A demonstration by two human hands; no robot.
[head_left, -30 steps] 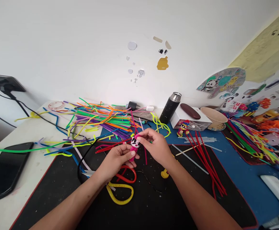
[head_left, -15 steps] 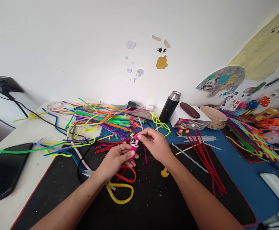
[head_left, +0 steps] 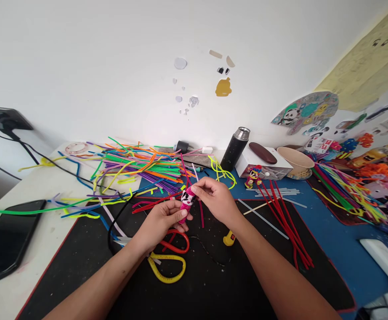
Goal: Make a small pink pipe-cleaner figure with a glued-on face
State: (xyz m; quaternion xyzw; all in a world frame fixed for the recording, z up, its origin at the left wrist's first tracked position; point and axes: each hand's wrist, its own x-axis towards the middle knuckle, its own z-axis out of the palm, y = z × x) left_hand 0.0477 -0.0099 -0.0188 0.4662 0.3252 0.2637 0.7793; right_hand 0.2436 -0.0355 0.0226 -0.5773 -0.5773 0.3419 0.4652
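Note:
Between my two hands is a small pink pipe-cleaner figure (head_left: 186, 198) with a black-and-white face. My left hand (head_left: 165, 218) is closed around its lower body, thumb in front. At the top of its head, my right hand (head_left: 214, 198) pinches the pink part between thumb and fingers. Pink pipe cleaner ends (head_left: 184, 171) rise behind the figure; whether they join it I cannot tell. Under my left hand lie scissors with red and yellow handles (head_left: 167, 281), blades partly hidden by my wrist. A yellow tool (head_left: 229, 239) rests beside my right forearm.
Many coloured pipe cleaners (head_left: 140, 166) lie heaped at the back left. A black thermos (head_left: 235, 149) stands near a white box (head_left: 263, 164), a bowl (head_left: 295, 161) and a finished-looking figure (head_left: 254, 177). Red pipe cleaners (head_left: 289, 226) lie right, a black tablet-like device (head_left: 10, 240) left.
Both hands keep their grip on the pink figure with almost no movement. The view has shifted very slightly.

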